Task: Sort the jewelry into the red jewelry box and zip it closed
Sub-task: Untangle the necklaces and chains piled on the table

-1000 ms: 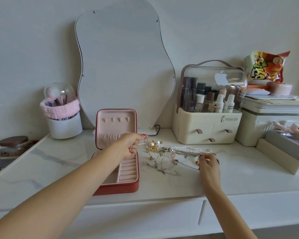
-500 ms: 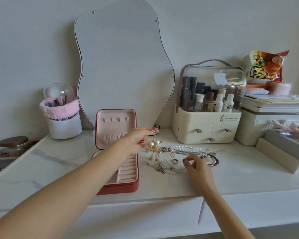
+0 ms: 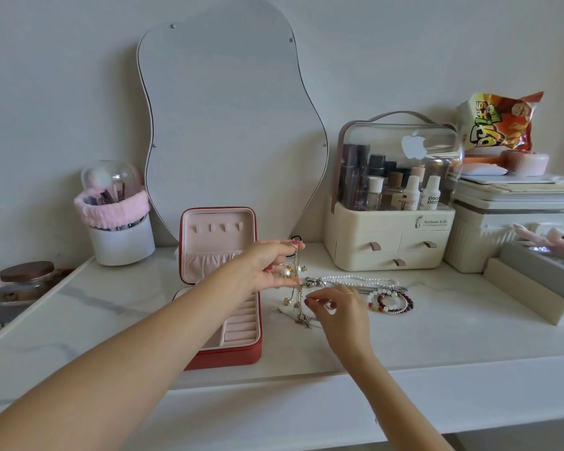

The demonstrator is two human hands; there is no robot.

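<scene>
The red jewelry box (image 3: 238,354) stands open on the white marble table, its pink-lined lid upright. Just right of it, my left hand (image 3: 267,266) pinches a tangle of thin gold chains with pearls (image 3: 294,281) and holds it lifted, so the strands hang down to the table. My right hand (image 3: 337,307) reaches in from the right and pinches the lower strands near the hanging ends. Behind my right hand lie a white pearl necklace (image 3: 362,278) and beaded bracelets (image 3: 394,302) in red and white.
A wavy mirror (image 3: 232,125) leans on the wall behind the box. A cream cosmetics organizer (image 3: 391,242) with drawers stands at the right, with boxes and a snack bag (image 3: 498,123) beyond it. A white brush holder (image 3: 119,237) sits at the left.
My left hand has raised the chain tangle higher off the table. My right hand has moved left from the bracelets to the hanging strands.
</scene>
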